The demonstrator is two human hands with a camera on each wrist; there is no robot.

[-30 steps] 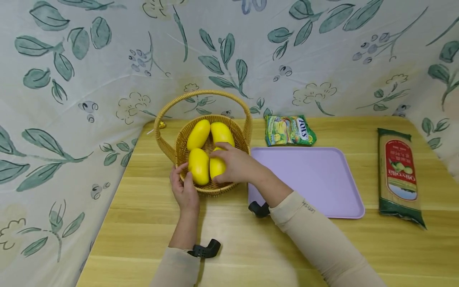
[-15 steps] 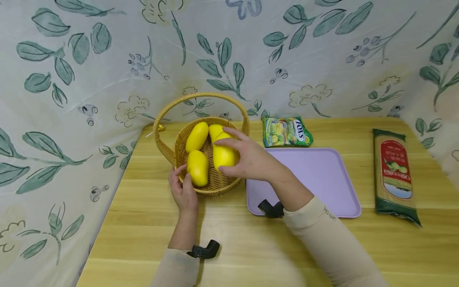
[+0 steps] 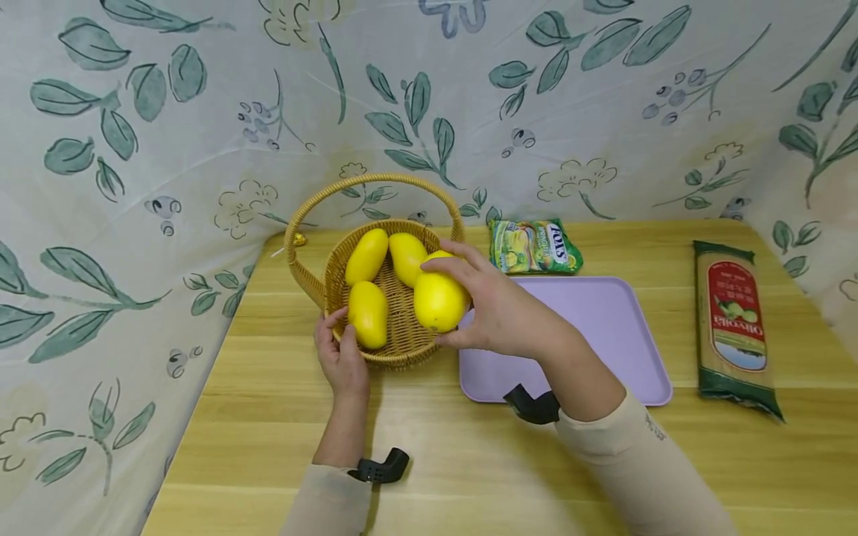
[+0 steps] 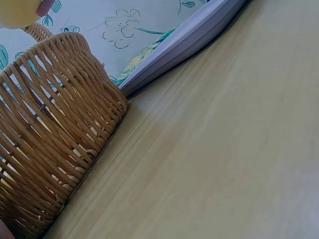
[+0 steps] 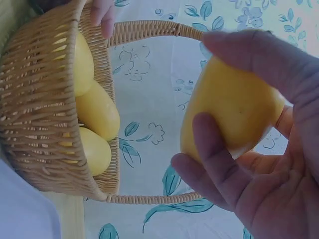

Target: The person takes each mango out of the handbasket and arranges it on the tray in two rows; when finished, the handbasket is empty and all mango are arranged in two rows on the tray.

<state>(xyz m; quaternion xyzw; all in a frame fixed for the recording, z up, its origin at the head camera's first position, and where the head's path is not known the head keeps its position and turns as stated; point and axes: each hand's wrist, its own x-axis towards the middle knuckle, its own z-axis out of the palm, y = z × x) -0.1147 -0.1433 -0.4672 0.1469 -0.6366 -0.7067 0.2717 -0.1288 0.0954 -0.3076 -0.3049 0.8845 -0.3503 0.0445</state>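
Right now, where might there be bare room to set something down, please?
Bare where visible: the rectangular lilac tray, right of the round brown wicker basket, and the wooden table between the beige fabric sleeves. Crowded: the basket, with three oval yellow fruits inside.

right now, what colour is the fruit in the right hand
Bright yellow; the fruit in the right hand shows best in the head view.

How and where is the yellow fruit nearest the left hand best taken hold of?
Probably around the middle of that yellow fruit, across its narrower width, from above and the right. It is elongated, its long side facing bare basket floor on the right, which leaves finger room; the left hand sits close on its left.
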